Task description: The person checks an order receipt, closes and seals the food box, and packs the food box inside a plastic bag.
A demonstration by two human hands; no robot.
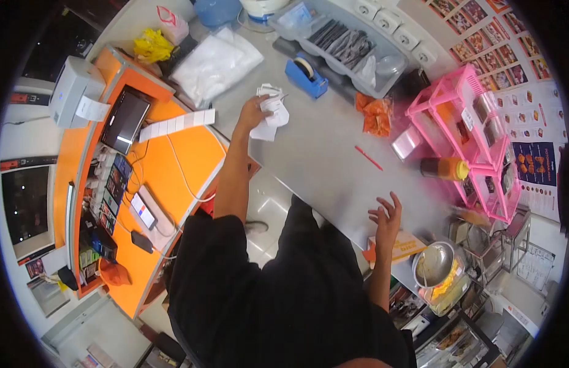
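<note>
My left hand (252, 115) is closed on a bunch of crumpled white paper slips (273, 116) over the grey metal table (321, 159). Above the near right part of the table, my right hand (387, 222) is held with its fingers apart and nothing in them. A flat orange and yellow printed carton (404, 246) lies just beside that wrist. Between the hands, a thin red stick-like item (369, 157) rests on the table. Beyond the slips stands a blue tape dispenser (306, 76).
A grey tray (352, 52) of dark wrapped items lines the back, near clear plastic bags (216, 64). Orange packets (375, 115), a pink rack (462, 122) and a yellow-capped bottle (445, 168) stand right. A metal bowl (433, 264) is nearer. Left is an orange counter (174, 165).
</note>
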